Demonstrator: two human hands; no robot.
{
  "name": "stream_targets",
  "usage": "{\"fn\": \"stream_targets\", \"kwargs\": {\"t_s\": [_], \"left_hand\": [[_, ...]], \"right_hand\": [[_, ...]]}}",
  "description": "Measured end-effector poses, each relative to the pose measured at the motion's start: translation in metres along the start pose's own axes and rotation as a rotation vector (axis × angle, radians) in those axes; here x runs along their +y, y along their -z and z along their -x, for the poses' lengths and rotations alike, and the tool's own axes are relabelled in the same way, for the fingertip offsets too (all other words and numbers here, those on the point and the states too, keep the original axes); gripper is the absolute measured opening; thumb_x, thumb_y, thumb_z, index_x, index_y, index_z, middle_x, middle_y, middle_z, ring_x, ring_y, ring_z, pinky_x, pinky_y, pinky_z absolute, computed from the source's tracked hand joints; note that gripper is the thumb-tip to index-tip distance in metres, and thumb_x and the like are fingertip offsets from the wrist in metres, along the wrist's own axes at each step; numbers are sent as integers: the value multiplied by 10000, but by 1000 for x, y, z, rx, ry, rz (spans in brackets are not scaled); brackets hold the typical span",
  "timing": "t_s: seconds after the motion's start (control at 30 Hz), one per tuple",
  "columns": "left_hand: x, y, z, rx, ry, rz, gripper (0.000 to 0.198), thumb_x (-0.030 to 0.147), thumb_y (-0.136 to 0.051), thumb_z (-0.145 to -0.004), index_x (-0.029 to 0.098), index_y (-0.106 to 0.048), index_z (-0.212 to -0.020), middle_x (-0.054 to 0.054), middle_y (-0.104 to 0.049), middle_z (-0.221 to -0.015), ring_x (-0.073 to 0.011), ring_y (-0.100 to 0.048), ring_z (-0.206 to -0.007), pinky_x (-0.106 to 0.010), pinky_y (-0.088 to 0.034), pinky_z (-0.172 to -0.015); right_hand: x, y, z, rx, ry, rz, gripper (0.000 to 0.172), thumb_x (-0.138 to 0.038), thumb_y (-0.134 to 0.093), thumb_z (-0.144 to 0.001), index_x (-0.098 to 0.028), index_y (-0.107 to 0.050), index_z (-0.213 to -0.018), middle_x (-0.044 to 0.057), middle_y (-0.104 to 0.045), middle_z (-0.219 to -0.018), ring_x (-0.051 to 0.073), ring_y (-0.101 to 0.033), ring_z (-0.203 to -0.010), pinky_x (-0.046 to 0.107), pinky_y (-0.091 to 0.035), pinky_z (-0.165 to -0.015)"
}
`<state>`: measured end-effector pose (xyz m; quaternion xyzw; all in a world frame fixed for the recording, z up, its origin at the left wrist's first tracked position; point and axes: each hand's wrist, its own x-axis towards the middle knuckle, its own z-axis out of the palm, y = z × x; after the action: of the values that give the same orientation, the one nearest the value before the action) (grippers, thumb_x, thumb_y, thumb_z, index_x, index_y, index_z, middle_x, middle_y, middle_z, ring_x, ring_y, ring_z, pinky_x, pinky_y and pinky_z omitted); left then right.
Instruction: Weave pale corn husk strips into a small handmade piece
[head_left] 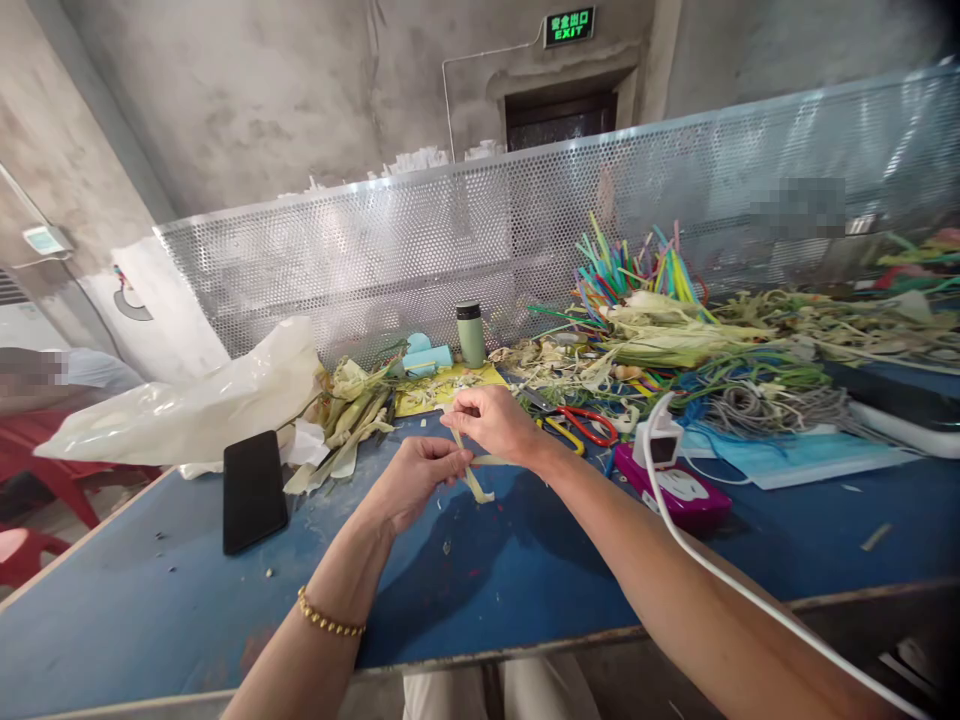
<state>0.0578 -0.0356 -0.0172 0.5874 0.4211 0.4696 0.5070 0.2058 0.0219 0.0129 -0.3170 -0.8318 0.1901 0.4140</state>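
Pale strips of dried husk [478, 488] are pinched between my two hands above the blue table [420, 610]. My left hand [424, 478], with a gold bead bracelet on its wrist, is closed on the strips at their middle. Slightly higher and to the right, my right hand [491, 422] pinches their upper part, its fingertips pressed together. One strip's end hangs down below my left fingers, and another runs right beneath my right wrist. Yellow sheet [409, 402] with husk scraps lies just beyond my hands.
A black phone [255, 492] and a plastic bag [202, 410] with husks lie left. Behind stands a green bottle [470, 335]. To the right are red-handled scissors [592, 428], a purple box [679, 495] with a white cable, a blue mask [810, 458] and piled husks [675, 340].
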Motion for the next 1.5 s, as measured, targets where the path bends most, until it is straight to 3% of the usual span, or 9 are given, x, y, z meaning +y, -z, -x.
{"fn": "stream_targets", "kwargs": {"t_s": [0.27,0.43,0.5,0.67,0.87,0.97,1.5], "left_hand": [[1,-3,2,-31,28,-4,282,409,-831,-614,147,-731,-579,-31,-571,-554,-99,-405,-542,-253,-302,-536],[2,2,-1,-15,37,123,302,386,-826,-635,122,-687,-587,-25,-573,-582,-86,-439,-553,-238,-328,-550],[1,6,-4,35,8,164,296,373,-822,-645,116,-676,-625,-16,-570,-597,-79,-442,-551,-233,-335,-553],[-1,14,-9,132,-30,240,304,340,-840,-615,120,-635,-656,-2,-569,-613,-78,-472,-556,-220,-359,-566],[3,13,-8,147,-20,317,363,433,-810,-653,115,-648,-721,-17,-582,-670,-102,-515,-617,-232,-375,-579],[5,12,-7,146,-43,229,339,404,-812,-657,111,-645,-692,-4,-561,-643,-80,-462,-572,-235,-358,-580],[5,11,-6,173,-39,112,233,303,-804,-593,117,-665,-609,5,-550,-571,-74,-428,-523,-250,-308,-544]], "right_hand": [[2,-5,0,22,10,85,312,-209,-676,-804,-134,-531,-538,-49,-448,-515,68,-349,-514,232,-247,-542],[4,1,-1,-22,-2,181,356,-325,-574,-902,-135,-592,-601,-19,-500,-539,85,-372,-524,249,-242,-548],[4,6,0,-70,-5,182,373,-349,-521,-933,-133,-617,-645,0,-547,-576,93,-402,-542,251,-245,-548],[-1,9,1,-298,5,70,223,-155,-536,-874,-124,-637,-677,-6,-579,-581,87,-458,-539,228,-279,-545],[-1,3,1,-173,41,178,173,-102,-576,-814,-126,-608,-646,-21,-534,-571,81,-417,-548,229,-261,-552],[-2,4,1,-148,34,177,160,-109,-589,-801,-130,-611,-644,-23,-525,-559,82,-406,-539,233,-255,-548],[-2,9,0,-173,40,189,143,-79,-594,-814,-124,-618,-681,-10,-565,-617,89,-444,-586,229,-285,-587]]}}
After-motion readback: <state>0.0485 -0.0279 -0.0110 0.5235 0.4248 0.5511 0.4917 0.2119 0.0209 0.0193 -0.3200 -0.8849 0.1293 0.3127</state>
